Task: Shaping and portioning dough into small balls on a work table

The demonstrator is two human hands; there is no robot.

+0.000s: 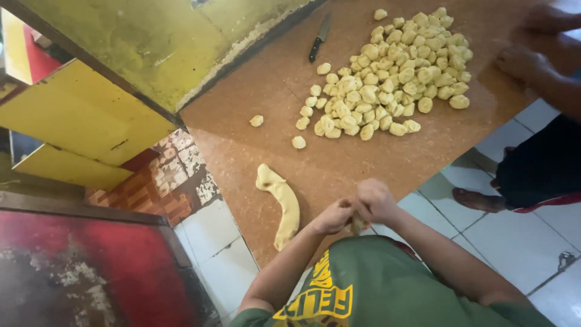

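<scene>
Landmark is the brown table (375, 163), everything placed off it. Left of the table: yellow shelf boards (85, 115) and a red worn surface (72, 266) lower down, white floor tiles (212, 254) between that and the table's near-left edge

On the table, near its front-left edge: the long dough roll (283, 203), pale yellow, lying loose, curved a bit. Judging by looks it's soft, bends and stretches under its own weight, so better taken near the middle or with support along it, not dangled by one end. Probably slightly tacky, light

Just over the table's front edge: my left hand (334, 216) and my right hand (375, 200), pressed together, both closed around a small dough piece (358, 225), only a bit of it shows between the fingers. Soft, dents easy, a light pinch is enough, I'd say

Middle to far side of the table: a few stray lumps, then the pile of dough balls (393, 75), touching one another. Small, light, likely to stick together if squashed. Black-handled knife (319, 37) at the table's far edge, left of the pile

Right end of the table: another person's hands (532, 42) resting by the pile, their foot in a sandal (478, 200) on the tiles beside the table
</scene>
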